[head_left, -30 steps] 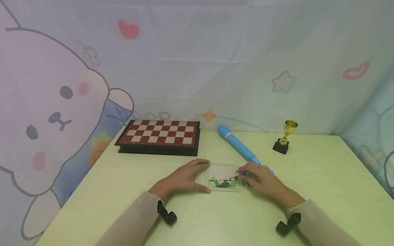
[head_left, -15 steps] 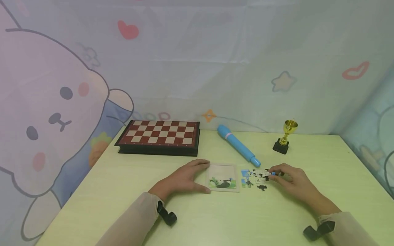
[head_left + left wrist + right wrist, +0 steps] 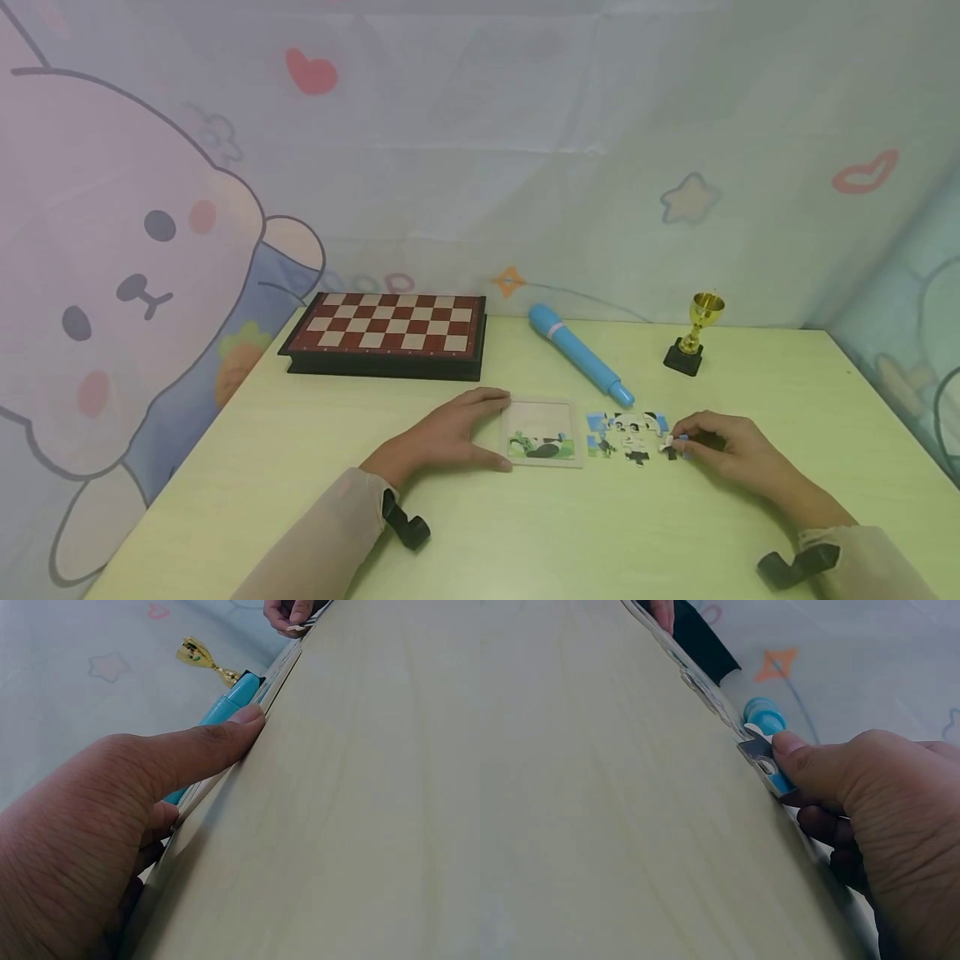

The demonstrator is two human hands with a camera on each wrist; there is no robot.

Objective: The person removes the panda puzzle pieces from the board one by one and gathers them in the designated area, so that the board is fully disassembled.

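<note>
A pale square puzzle tray point(image 3: 542, 400) lies flat, its near strip filled with pieces of a panda picture point(image 3: 551, 447). My left hand point(image 3: 442, 437) holds the tray's left side, thumb at the near corner and fingers at the far one. Right of the tray lies a loosely joined group of puzzle pieces point(image 3: 626, 425) with a panda face. Between thumb and fingers, my right hand point(image 3: 731, 450) pinches a black, white and blue puzzle piece point(image 3: 765, 761) at the group's near right side, low over the table. The right hand's other fingers are partly hidden in its wrist view.
Behind the tray lies a blue tube-shaped toy point(image 3: 581, 354), angled towards the pieces. A folded chessboard box point(image 3: 390, 333) sits at the back left. The small gold trophy point(image 3: 693, 333) stands at the back right, near the printed cloth backdrop point(image 3: 525, 167).
My right hand has gone from the tray's right edge out to the loose pieces, then slightly right and nearer, now with a piece pinched. The left hand stays at the tray.
</note>
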